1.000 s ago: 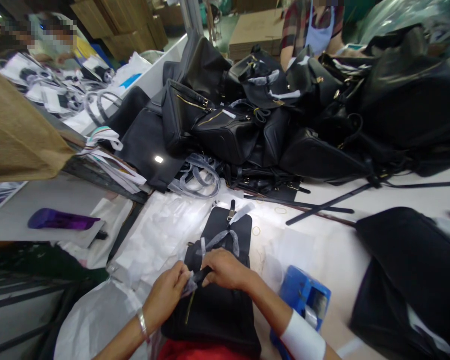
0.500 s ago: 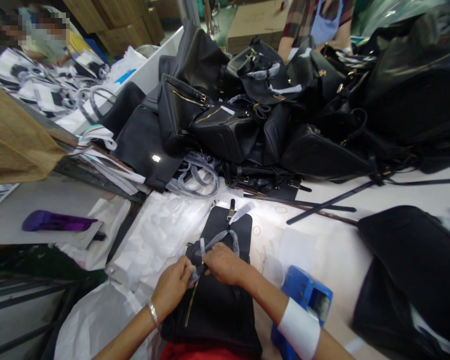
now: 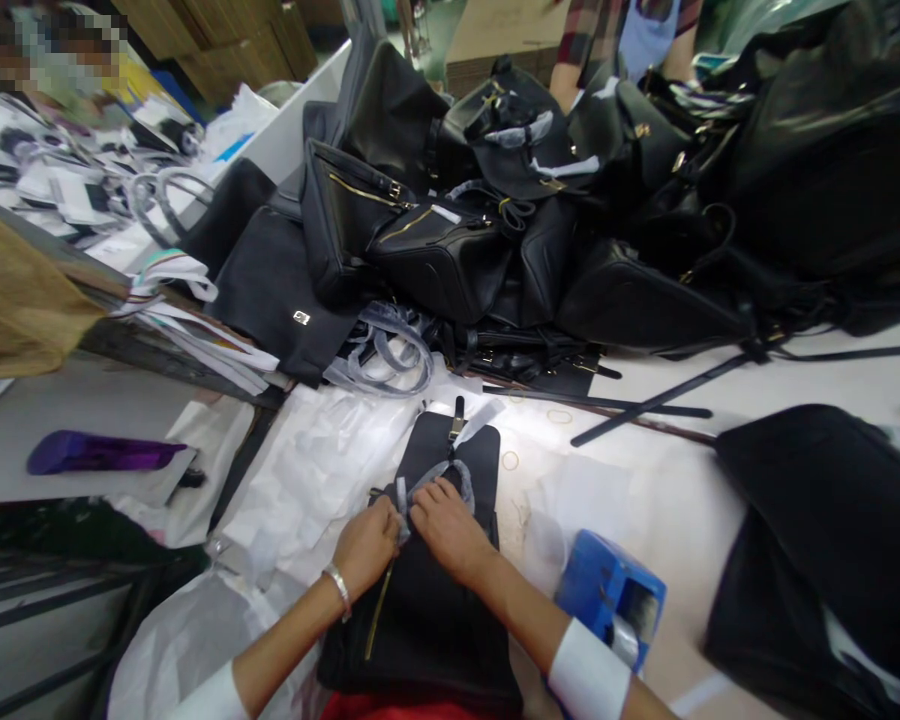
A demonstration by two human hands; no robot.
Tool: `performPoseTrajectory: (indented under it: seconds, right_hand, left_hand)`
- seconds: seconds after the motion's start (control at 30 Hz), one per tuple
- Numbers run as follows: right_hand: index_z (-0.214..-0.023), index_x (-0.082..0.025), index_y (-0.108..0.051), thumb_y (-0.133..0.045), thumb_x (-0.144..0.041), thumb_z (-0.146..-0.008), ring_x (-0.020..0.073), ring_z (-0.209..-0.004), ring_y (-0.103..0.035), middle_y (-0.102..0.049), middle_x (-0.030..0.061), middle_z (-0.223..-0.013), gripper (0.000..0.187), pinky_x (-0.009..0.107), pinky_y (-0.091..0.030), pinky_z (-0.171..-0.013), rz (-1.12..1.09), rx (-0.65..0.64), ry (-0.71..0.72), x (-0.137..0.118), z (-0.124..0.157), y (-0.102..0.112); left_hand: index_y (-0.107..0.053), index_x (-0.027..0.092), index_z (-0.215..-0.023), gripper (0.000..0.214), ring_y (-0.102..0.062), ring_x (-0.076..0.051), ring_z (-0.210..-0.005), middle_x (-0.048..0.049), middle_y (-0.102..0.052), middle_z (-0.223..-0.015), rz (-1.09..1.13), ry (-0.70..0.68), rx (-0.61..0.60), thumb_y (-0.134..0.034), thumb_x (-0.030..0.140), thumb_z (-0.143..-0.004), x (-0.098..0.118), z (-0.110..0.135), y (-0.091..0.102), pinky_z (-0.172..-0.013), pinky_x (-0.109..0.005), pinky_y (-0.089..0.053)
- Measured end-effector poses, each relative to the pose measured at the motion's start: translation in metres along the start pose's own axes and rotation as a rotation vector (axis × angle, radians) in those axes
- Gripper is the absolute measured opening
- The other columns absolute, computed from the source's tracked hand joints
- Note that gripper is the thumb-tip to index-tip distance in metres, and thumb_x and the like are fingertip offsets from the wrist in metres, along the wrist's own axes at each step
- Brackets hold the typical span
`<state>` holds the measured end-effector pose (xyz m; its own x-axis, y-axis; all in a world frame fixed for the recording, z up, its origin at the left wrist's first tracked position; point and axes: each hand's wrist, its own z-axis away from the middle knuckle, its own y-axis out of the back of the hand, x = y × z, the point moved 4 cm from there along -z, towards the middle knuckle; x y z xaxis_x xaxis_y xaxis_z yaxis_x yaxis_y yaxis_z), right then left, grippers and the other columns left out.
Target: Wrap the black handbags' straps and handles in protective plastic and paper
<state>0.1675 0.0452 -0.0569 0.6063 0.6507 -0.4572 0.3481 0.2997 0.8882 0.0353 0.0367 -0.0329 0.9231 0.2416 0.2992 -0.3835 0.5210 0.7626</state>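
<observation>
A black handbag (image 3: 431,610) with a gold zipper lies flat on the white table in front of me. Its handle (image 3: 450,470) is wrapped in clear film. My left hand (image 3: 365,546) and my right hand (image 3: 445,528) meet on the bag's top edge, fingers pinched together on the wrapped handle where it joins the bag. A silver bangle sits on my left wrist and a white cuff on my right.
A blue tape dispenser (image 3: 609,597) stands right of my right forearm. White wrapping paper (image 3: 322,470) spreads to the left. A heap of black bags (image 3: 540,220) fills the back; another black bag (image 3: 825,550) lies at right. Loose straps (image 3: 637,405) cross the table. A purple tool (image 3: 97,452) rests at left. Another person stands behind the heap.
Both hands have slid forward along the bag toward the handle's base, closer together, and the view has tilted slightly.
</observation>
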Motion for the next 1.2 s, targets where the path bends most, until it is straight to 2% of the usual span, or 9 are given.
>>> performPoseTrajectory:
  seconds: [0.13,0.23,0.37,0.5,0.57,0.73,0.9,1.03,1.2]
  right_hand:
    - [-0.102,-0.015,-0.057,-0.052,-0.018,-0.09,0.0244,-0.114,-0.044,-0.055,0.0102,-0.114,0.013,0.043,-0.03,-0.104,-0.066,0.03,-0.02,-0.001,0.005,-0.005]
    - [-0.116,-0.015,-0.052,-0.052,-0.015,-0.089,0.0269,-0.121,-0.038,-0.047,0.0127,-0.13,0.027,0.045,-0.031,-0.103,-0.061,0.094,-0.162,0.016,0.015,0.003]
    - [-0.103,-0.016,-0.058,-0.051,-0.014,-0.089,0.0266,-0.101,-0.049,-0.056,0.0114,-0.106,0.015,0.042,-0.04,-0.086,0.024,0.051,-0.303,0.029,0.021,0.001]
    - [-0.091,-0.016,-0.061,-0.051,-0.016,-0.09,0.0247,-0.09,-0.049,-0.056,0.0079,-0.089,0.009,0.043,-0.039,-0.085,0.045,0.041,-0.273,0.019,0.02,-0.009]
    - [-0.09,-0.016,-0.062,-0.051,-0.017,-0.09,0.0243,-0.09,-0.049,-0.056,0.0076,-0.088,0.011,0.043,-0.038,-0.088,0.042,0.054,-0.248,0.016,0.02,-0.011]
    - [-0.109,-0.015,-0.059,-0.052,-0.017,-0.09,0.025,-0.095,-0.049,-0.058,0.0095,-0.098,0.02,0.044,-0.034,-0.093,0.056,0.103,-0.287,0.029,0.028,-0.004]
    - [-0.095,-0.016,-0.062,-0.055,-0.017,-0.089,0.0235,-0.089,-0.05,-0.058,0.0066,-0.088,0.01,0.042,-0.035,-0.088,0.048,0.094,-0.233,0.03,0.031,-0.009]
    - [-0.094,-0.016,-0.062,-0.054,-0.019,-0.09,0.0227,-0.087,-0.05,-0.058,0.0056,-0.085,0.009,0.04,-0.036,-0.085,0.022,0.104,-0.177,0.027,0.029,-0.014]
    - [-0.114,-0.016,-0.055,-0.054,-0.023,-0.091,0.0238,-0.093,-0.051,-0.058,0.0078,-0.096,0.025,0.037,-0.038,-0.079,-0.058,0.122,-0.224,0.031,0.031,-0.002]
  left_hand:
    - [-0.055,0.018,-0.08,0.017,-0.064,-0.018,-0.071,-0.0068,-0.068,-0.076,0.028,-0.009,-0.039,-0.04,0.021,-0.089,0.005,-0.013,-0.012,-0.062,-0.026,-0.037]
    - [-0.055,0.018,-0.079,0.02,-0.064,-0.016,-0.064,-0.0056,-0.069,-0.074,0.074,-0.014,-0.06,-0.039,0.023,-0.09,0.001,-0.017,-0.016,-0.06,-0.025,-0.038]
    - [-0.055,0.017,-0.078,0.022,-0.063,-0.015,-0.061,-0.0048,-0.069,-0.072,0.099,-0.016,-0.051,-0.037,0.024,-0.09,-0.001,-0.022,-0.015,-0.059,-0.025,-0.039]
    - [-0.055,0.017,-0.08,0.019,-0.062,-0.016,-0.063,-0.0051,-0.068,-0.071,0.078,-0.02,-0.032,-0.039,0.022,-0.088,0.008,-0.03,-0.018,-0.059,-0.026,-0.037]
    - [-0.056,0.016,-0.08,0.018,-0.062,-0.017,-0.066,-0.006,-0.067,-0.071,0.062,-0.022,-0.025,-0.04,0.022,-0.088,0.012,-0.033,-0.019,-0.059,-0.026,-0.036]
    - [-0.055,0.017,-0.08,0.019,-0.061,-0.016,-0.064,-0.0056,-0.067,-0.072,0.051,-0.023,-0.042,-0.039,0.022,-0.088,0.013,-0.034,-0.016,-0.059,-0.026,-0.036]
    - [-0.056,0.016,-0.079,0.018,-0.061,-0.018,-0.069,-0.0071,-0.068,-0.072,0.027,-0.008,-0.032,-0.041,0.02,-0.086,0.015,-0.042,-0.022,-0.06,-0.027,-0.035]
    - [-0.059,0.015,-0.078,0.019,-0.061,-0.019,-0.071,-0.0081,-0.068,-0.074,0.018,0.002,-0.048,-0.042,0.019,-0.084,0.018,-0.051,-0.033,-0.061,-0.027,-0.035]
    - [-0.061,0.015,-0.075,0.021,-0.062,-0.018,-0.073,-0.0083,-0.07,-0.075,0.04,0.031,-0.083,-0.042,0.019,-0.082,0.013,-0.057,-0.033,-0.063,-0.026,-0.038]
